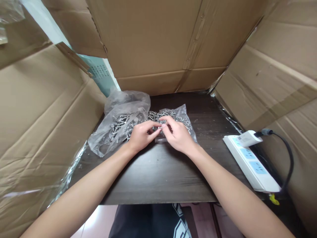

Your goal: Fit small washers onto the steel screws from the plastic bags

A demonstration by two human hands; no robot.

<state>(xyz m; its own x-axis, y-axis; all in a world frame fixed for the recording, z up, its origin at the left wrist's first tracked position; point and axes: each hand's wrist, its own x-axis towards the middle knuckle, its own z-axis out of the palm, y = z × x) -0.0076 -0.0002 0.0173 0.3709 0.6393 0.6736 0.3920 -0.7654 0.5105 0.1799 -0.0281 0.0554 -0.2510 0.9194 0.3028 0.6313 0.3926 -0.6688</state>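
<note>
My left hand (141, 135) and my right hand (177, 133) meet at the middle of a dark wooden table (158, 175). Both pinch small metal parts between their fingertips, a screw (159, 127) showing where the fingers touch. Under and behind the hands lies a pile of small silver screws (121, 124) spread over clear plastic bags (123, 109). A second clear bag (182, 115) with more screws lies beneath my right hand. What exactly each hand grips is too small to tell apart.
Brown cardboard walls (158, 43) stand at the back, left (37, 125) and right (272, 82) of the table. A white power strip (252, 163) with a plugged-in white adapter (249, 138) and black cable (288, 155) lies at the right edge.
</note>
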